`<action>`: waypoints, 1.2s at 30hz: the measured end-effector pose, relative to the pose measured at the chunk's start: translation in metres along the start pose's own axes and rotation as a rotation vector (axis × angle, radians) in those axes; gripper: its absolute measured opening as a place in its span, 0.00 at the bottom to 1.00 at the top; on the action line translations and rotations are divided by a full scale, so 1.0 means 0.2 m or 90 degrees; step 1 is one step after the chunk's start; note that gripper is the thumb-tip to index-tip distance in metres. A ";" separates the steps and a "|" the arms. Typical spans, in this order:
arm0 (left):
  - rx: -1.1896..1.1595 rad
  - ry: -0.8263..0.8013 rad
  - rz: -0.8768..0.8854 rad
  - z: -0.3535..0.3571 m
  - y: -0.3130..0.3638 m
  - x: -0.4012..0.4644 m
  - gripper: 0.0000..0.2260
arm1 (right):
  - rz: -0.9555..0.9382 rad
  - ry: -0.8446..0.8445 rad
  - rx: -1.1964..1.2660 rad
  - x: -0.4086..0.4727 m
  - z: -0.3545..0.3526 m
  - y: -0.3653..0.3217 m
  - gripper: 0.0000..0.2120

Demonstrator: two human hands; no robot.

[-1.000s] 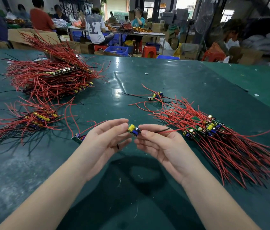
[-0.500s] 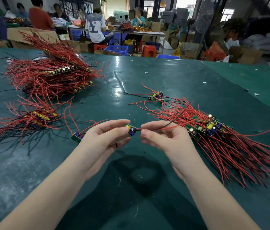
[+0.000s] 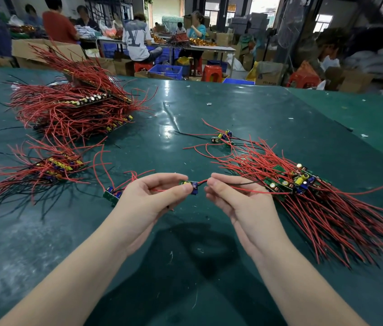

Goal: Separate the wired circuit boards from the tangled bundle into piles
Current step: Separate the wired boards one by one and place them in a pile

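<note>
2 sets of fingers meet at frame centre: the left hand [image 3: 148, 198] pinches a small circuit board [image 3: 190, 185], the right hand [image 3: 237, 203] pinches its red wire [image 3: 251, 189]. The tangled bundle [image 3: 303, 191] lies right; sorted piles [image 3: 72, 114] sit upper left on the green tabletop [image 3: 209, 114].

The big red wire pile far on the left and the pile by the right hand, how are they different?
The far left pile is heaped high, with some wires sticking up; the right pile lies flatter, its wires fanned toward the person. The hands work beside the right pile, far from the left pile. Both are red-wired circuit boards on the green table.
</note>
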State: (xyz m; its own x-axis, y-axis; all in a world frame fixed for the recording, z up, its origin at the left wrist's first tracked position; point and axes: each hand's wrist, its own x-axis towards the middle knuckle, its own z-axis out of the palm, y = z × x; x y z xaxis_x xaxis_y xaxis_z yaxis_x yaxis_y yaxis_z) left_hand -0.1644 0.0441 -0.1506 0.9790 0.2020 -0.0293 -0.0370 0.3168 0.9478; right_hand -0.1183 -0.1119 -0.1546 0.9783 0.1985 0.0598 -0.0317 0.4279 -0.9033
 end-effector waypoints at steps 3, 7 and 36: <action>0.002 0.011 0.010 0.01 -0.01 0.01 0.14 | 0.038 0.014 0.058 0.00 0.01 0.02 0.04; -0.003 0.033 0.024 0.01 -0.02 0.01 0.17 | 0.085 0.011 0.083 0.00 0.01 0.02 0.08; -0.036 0.082 0.058 -0.01 -0.02 0.02 0.15 | 0.137 0.024 0.099 0.05 -0.04 0.01 0.08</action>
State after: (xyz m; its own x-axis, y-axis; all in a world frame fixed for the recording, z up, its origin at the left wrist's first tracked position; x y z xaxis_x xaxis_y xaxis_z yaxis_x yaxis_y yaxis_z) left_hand -0.1614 0.0453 -0.1556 0.9373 0.3484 0.0119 -0.1394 0.3431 0.9289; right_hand -0.1073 -0.1164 -0.1596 0.9525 0.2678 -0.1451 -0.2681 0.5109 -0.8167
